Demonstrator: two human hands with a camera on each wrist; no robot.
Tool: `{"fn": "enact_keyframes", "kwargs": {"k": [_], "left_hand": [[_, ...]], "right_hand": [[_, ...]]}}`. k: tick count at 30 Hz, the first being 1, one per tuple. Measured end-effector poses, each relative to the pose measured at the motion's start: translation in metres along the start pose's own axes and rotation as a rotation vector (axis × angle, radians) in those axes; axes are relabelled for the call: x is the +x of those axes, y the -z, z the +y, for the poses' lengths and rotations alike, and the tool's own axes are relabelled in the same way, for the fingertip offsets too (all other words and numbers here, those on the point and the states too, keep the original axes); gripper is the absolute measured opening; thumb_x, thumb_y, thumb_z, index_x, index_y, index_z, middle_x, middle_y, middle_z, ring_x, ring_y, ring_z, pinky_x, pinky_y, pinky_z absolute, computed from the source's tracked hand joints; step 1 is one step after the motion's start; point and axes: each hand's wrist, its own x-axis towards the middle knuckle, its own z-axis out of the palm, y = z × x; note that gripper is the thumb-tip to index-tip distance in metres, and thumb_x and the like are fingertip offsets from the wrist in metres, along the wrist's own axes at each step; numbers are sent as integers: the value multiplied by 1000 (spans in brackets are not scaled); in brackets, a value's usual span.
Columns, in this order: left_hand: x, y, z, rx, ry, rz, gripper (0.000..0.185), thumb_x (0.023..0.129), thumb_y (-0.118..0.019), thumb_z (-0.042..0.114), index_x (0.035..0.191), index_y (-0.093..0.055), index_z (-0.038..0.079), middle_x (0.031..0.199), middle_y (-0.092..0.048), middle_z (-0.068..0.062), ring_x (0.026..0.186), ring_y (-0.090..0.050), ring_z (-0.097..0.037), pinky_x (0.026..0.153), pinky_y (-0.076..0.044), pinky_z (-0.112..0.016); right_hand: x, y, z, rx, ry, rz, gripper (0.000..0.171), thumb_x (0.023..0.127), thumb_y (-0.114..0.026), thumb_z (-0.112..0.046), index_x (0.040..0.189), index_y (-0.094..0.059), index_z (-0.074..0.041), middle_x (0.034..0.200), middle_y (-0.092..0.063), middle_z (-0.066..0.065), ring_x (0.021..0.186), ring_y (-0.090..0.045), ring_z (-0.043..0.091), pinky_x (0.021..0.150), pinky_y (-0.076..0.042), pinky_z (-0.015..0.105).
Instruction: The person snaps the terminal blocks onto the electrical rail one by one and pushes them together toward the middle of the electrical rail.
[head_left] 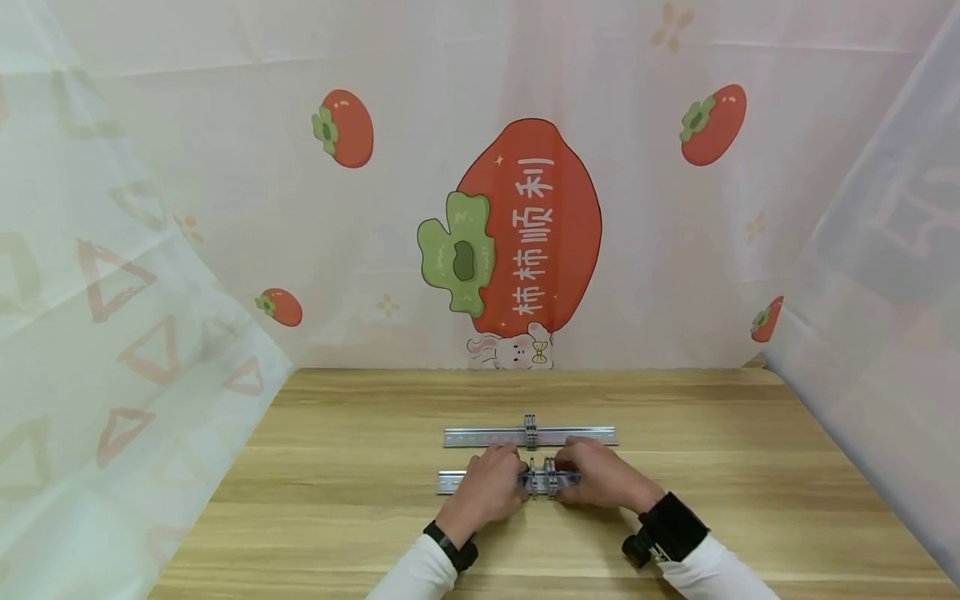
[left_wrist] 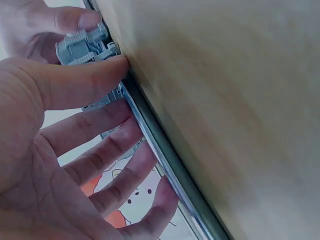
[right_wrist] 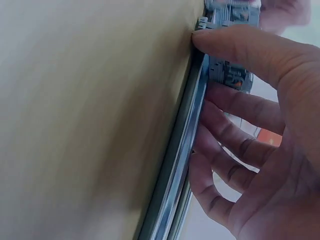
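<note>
Two slotted metal DIN rails lie crosswise on the table, one behind the other. On the near DIN rail (head_left: pixel 451 482) sit several grey terminal blocks (head_left: pixel 551 477), upright, between the two hands. My left hand (head_left: pixel 491 485) grips this rail left of them, thumb at its near edge and fingers at the far edge. From the right, my right hand (head_left: pixel 597 475) holds the same rail likewise. Grey terminal blocks (right_wrist: pixel 231 75) show between its thumb and index finger in the right wrist view. The far DIN rail (head_left: pixel 480 437) carries a small group of terminal blocks (head_left: pixel 530 433) near its middle.
The wooden table (head_left: pixel 337 467) runs back to a pale curtain (head_left: pixel 225 167) printed with red persimmons. Hanging cloth also borders the left and right sides. Dark bands sit on both wrists, with a black device (head_left: pixel 675 527) on the right one.
</note>
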Motion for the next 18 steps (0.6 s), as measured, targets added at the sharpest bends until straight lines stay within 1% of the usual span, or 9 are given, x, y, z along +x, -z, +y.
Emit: {"fn": "enact_keyframes", "kwargs": {"k": [6,13,15,18], "left_hand": [[3,1,0,5,-27,8,9,80,-81,17,85,-76,12,90,-58,3,92,-59,-21,69,-53,-48],[3,0,0,-8,-25,9,10,79,-81,16,83,-74,12,90,-58,2,91,-60,-20,71,-53,-50],[3,-1,1,-6,-24,11,10,79,-82,17,83,-74,12,90,-58,3,91,-60,-20,71,-53,-50],[3,-2,1,4,-28,24,9,79,-82,16,81,-74,12,90,-58,2,91,-60,-21,71,-53,-51]], "right_hand": [[8,-5,-6,-18,-1,10,27,73,-85,-16,97,-75,-9,88,-58,-5,79,-53,13,69,-45,27],[8,-7,-7,-7,-23,-6,30,73,-87,-17,100,-76,-7,90,-58,-4,81,-53,12,70,-46,28],[8,-7,-9,-4,-36,-4,31,73,-87,-17,99,-76,-7,90,-58,-4,81,-52,12,70,-46,28],[9,-9,-11,-1,-31,9,31,72,-88,-17,97,-75,-7,89,-57,-4,80,-51,11,68,-45,27]]}}
